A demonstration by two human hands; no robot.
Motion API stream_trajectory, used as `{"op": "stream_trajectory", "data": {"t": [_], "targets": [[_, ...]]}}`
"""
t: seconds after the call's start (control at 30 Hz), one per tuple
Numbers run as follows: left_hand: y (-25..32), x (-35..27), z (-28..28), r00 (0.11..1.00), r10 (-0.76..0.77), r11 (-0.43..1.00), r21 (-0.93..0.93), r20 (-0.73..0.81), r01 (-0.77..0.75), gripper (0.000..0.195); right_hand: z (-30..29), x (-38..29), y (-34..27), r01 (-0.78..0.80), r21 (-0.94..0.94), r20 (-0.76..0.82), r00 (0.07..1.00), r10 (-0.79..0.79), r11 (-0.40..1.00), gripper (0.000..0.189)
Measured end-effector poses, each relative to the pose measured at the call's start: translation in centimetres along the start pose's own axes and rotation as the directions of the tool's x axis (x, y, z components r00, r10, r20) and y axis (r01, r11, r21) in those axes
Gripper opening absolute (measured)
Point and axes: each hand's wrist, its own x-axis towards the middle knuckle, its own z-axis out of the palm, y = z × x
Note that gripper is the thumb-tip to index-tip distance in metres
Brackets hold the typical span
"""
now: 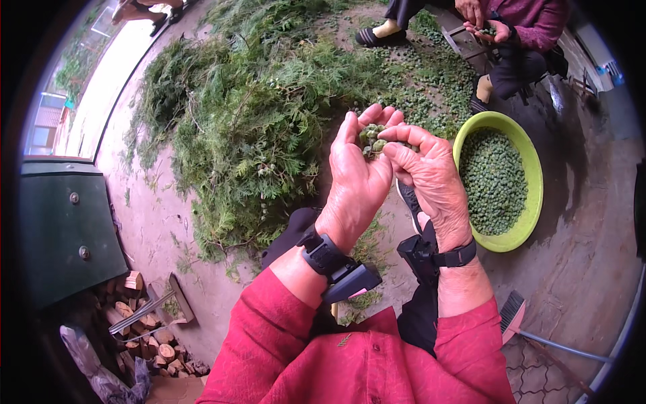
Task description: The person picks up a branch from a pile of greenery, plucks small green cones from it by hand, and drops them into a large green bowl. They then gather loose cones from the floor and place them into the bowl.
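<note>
My left hand (356, 174) is cupped, palm up, round several small green cones (372, 139). The thumb and forefinger of my right hand (429, 169) pinch at the cones over that palm. A large heap of green conifer branches (252, 116) lies on the floor in front and to the left. Just right of my right hand stands a lime-green plastic basin (534, 202) holding a thick layer of green cones (494, 182). Loose cones (434, 91) are strewn over the floor beyond my hands. Each of my wrists bears a strapped dark device.
At the upper right a seated person (535, 30) holds cones in their hands. Another person's feet (164, 20) show at the upper left. Split firewood (164, 351) and a dark green metal panel (70, 227) are at the left; a broom (512, 318) lies at the lower right.
</note>
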Motion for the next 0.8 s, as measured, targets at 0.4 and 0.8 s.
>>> {"op": "stream_trajectory", "data": {"t": [0.4,0.8], "targets": [[-0.1,-0.5,0.8,0.997,-0.055,0.998,-0.030,0.058,0.057,0.043,-9.7,0.4,-0.8,0.202,0.438,-0.316,0.947,-0.060,0.876,0.023],[-0.6,-0.7,0.9,0.947,-0.139,0.985,-0.060,0.291,0.163,0.048,-23.6,-2.8,0.9,0.178,-0.369,-0.890,0.214,-0.402,0.912,0.049]]}}
